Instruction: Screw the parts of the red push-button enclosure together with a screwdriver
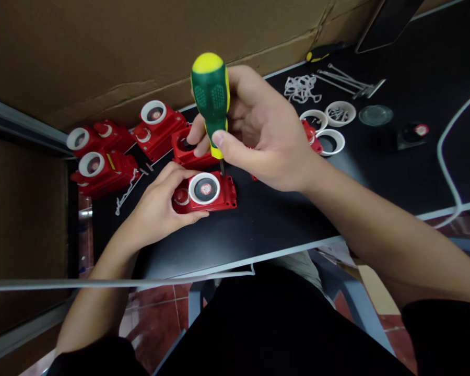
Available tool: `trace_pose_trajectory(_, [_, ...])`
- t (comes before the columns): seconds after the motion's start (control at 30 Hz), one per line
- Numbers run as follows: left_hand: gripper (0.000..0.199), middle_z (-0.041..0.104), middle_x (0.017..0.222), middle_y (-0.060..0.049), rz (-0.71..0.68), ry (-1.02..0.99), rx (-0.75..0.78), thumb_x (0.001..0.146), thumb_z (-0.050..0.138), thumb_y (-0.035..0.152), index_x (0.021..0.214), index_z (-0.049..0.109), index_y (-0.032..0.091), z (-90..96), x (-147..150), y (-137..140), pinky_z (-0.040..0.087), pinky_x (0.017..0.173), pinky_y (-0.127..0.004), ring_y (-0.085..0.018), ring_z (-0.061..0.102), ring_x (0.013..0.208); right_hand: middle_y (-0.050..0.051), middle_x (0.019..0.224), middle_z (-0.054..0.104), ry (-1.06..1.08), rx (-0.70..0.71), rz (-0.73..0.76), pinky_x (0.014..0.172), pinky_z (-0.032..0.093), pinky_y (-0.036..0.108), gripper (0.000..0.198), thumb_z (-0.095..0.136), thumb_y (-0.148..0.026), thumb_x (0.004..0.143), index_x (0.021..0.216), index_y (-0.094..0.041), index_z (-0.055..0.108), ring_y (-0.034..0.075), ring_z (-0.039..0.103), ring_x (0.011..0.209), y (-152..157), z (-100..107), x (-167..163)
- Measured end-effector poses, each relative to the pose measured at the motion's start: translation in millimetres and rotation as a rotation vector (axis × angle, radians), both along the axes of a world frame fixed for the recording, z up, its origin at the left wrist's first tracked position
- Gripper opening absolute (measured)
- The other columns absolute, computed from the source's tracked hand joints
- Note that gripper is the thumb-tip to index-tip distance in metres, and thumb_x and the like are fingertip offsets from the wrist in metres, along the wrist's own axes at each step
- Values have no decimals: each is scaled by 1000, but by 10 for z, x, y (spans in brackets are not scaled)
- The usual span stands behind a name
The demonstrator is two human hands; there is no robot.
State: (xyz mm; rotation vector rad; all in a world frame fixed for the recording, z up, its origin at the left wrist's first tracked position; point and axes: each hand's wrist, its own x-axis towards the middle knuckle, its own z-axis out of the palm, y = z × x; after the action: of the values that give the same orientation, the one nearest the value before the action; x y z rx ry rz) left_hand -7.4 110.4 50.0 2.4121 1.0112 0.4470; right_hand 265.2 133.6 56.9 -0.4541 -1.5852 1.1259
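Note:
My left hand [166, 201] grips a small red housing [224, 197] from its left end, thumb and fingers along its two long sides. On top of the housing sits a white ring around a dark round face with a red-and-white centre [206, 189], and a red knob [181, 196] is beside it. In my right hand [264, 130] is a screwdriver [210, 96] with a green and yellow handle, held nearly upright. Its shaft points down to the housing's upper right corner; whether the tip sits in a screw cannot be made out.
Several similar red housings [115, 169] stand along the cardboard wall [141, 47]. To the right are a white cup of screws [340, 114], white rings [331, 142], a glass disc [376, 115], metal rods [348, 81] and a white cord [301, 89]. A white cable [446, 167] crosses the table's right side.

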Motion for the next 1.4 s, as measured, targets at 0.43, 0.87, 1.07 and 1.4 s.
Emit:
trace_pose_trajectory(0.43, [58, 71, 139, -12, 1, -1, 5, 100, 90, 58, 139, 66, 23, 0, 7, -2, 62, 113, -50, -33, 71, 127, 0, 114, 79, -12, 2, -68, 104, 70, 30, 35, 70, -50, 109, 131, -27, 56, 19, 83, 110, -22, -24, -45])
trace_pose_trajectory(0.87, [65, 70, 146, -13, 48, 27, -34, 97, 89, 65, 143, 67, 25, 8, -2, -12, 58, 121, -57, -38, 68, 137, 5, 118, 71, -500, 234, -208, 108, 65, 41, 9, 73, -32, 106, 100, -26, 69, 25, 68, 120, -32, 204, 160])
trace_pose_trajectory(1.07, [61, 71, 141, -12, 55, 30, -55, 97, 91, 60, 142, 67, 25, 29, 11, -20, 62, 115, -53, -35, 70, 130, 1, 124, 78, -271, 72, -59, 104, 65, 33, 22, 90, -30, 95, 109, -25, 74, 21, 73, 115, 0, 212, 165])
trace_pose_trajectory(1.4, [61, 69, 150, -13, 52, 35, -35, 98, 89, 61, 142, 67, 26, 34, 9, -22, 57, 124, -59, -39, 67, 142, 5, 126, 74, -390, 111, -145, 117, 62, 39, 25, 80, -45, 104, 111, -25, 68, 25, 72, 123, 9, 135, 158])
